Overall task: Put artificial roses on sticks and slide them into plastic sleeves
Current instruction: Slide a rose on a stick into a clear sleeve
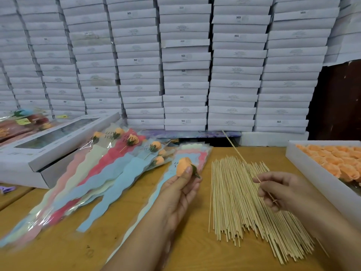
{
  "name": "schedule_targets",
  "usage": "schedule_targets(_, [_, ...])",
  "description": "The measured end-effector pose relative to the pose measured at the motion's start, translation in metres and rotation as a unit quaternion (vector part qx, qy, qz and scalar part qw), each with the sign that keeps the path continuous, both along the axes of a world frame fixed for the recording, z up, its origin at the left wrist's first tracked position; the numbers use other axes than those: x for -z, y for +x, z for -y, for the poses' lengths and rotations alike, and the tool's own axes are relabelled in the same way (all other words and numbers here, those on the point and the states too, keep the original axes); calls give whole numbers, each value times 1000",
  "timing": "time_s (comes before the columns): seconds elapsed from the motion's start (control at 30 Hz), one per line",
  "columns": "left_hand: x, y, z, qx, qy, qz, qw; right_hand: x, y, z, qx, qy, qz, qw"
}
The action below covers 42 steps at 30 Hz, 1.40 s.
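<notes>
Near frame centre, the left hand (180,189) pinches a peach-orange artificial rose head with green sepals (184,166) between thumb and fingertips, raised above the wooden table (121,237); the bloom points toward 11 o'clock, the sepals toward 4 o'clock. At 3 o'clock from the rose, apart from it, the right hand (277,189) grips a single thin bamboo stick (237,149) with curled fingers; the stick slants up toward 11 o'clock, its free tip rising past the table's far edge. Beneath and between the hands lies a loose fan of many bamboo sticks (240,208) spread flat on the table, running from 12 to 5 o'clock. Under the left hand and toward 12 o'clock of it rests a stack of empty pastel plastic sleeves with wavy edges (192,153). At 9 o'clock from the rose, a pile of finished sleeved roses in blue, red, cream and pink wrappers (109,173) lies fanned out, blooms toward 1 o'clock. At the 3 o'clock edge of the frame, a white open cardboard box (312,171) holds rows of loose peach rose heads (336,155). At 10 o'clock stands a white window-lid gift box (56,141), with further wrapped flowers (25,122) behind it. Stacked white flat cartons (185,61) fill the background from 9 to 3 o'clock.
</notes>
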State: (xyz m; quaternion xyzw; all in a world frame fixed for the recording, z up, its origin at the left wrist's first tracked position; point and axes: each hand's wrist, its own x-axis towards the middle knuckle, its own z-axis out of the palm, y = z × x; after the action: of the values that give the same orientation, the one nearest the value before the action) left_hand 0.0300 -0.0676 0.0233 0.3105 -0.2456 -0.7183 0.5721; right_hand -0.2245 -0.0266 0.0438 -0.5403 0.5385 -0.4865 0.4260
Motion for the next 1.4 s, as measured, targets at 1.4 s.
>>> schedule_targets(1.4, [-7,17,6,-100,6,-87,991,0,-1,-6,-88,-76,-224,968])
